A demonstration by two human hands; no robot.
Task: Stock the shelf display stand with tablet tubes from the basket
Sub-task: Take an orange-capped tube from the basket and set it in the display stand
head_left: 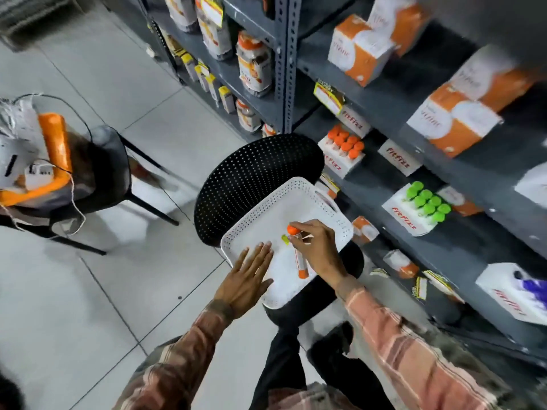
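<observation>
- The tablet tube you are handling is slim and white, with a round orange cap at its top end and an orange band at its bottom end; any print on it is too blurred to read.
- It stands tilted over the white perforated basket, near the basket's right edge, cap pointing away from you.
- Your right hand grasps the tube near the cap, fingers pinched around its upper part.
- Your left hand lies flat and released, fingers spread over the basket's near left edge, just beside the tube without touching it.
- A small yellow-green item shows in the basket between your two hands.
- The basket rests on a black perforated chair.
- On the grey shelf to your right, a white display stand holds orange-capped tubes, and another stand holds green-capped tubes.
</observation>
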